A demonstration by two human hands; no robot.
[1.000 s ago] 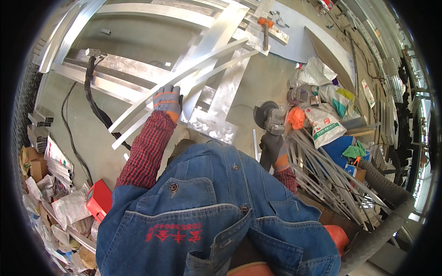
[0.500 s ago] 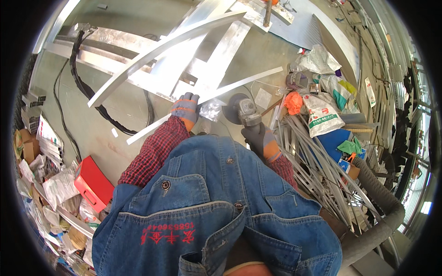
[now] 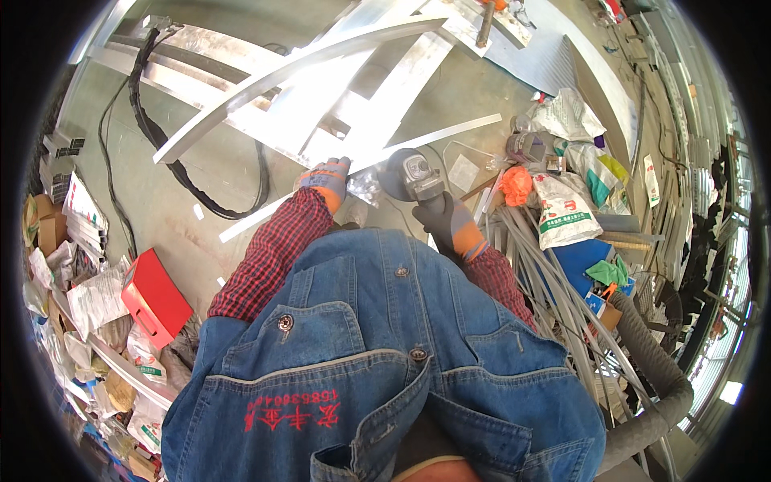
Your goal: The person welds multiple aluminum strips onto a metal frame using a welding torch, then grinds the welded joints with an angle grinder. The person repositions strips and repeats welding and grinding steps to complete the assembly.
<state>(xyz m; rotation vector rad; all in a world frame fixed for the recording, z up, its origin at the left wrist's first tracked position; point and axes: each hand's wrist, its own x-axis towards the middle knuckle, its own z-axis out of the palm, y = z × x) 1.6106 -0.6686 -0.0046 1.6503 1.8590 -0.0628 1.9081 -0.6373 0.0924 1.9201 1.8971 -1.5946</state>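
A denim jacket (image 3: 305, 386) is nearest, with a red box (image 3: 157, 297) on the floor to its left. The right hand (image 3: 450, 225), gloved, is wrapped round the grinder (image 3: 419, 173). The left hand (image 3: 325, 181), also gloved, has its fingers curled closed over a thin pale strip (image 3: 450, 134), which runs slantwise in front of the person; the grinder's disc is just beside it, contact unclear. Bags (image 3: 566, 213) lie to the right. Beyond are a black cable (image 3: 148, 120), a curved bar (image 3: 265, 87), and a hammer (image 3: 485, 26).
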